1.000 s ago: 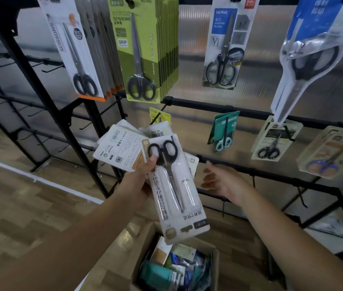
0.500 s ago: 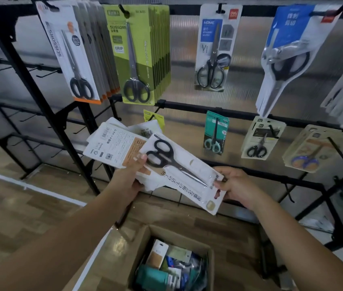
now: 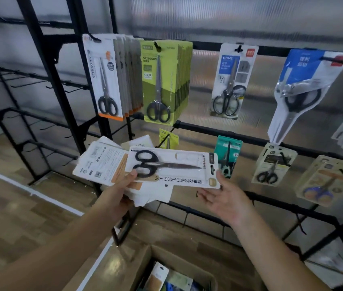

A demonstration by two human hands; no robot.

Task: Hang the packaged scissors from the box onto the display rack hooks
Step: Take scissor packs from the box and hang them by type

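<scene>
Left hand (image 3: 122,192) grip pinches fanned scissors packs, top scissors pack (image 3: 172,168) lying sideways above it; right hand (image 3: 227,198) grip open-palmed under pack's far end.

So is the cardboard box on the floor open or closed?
Open. The cardboard box shows no lid across its top, and loose packages are visible inside.

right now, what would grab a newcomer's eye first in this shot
Front and centre, the left hand holds a fan of white scissor packs, the top pack lying sideways with black-handled scissors showing. The right hand sits open under that pack's right end. Behind, the lime green scissor packs stand out on the black display rack, and the cardboard box sits at the bottom.
</scene>
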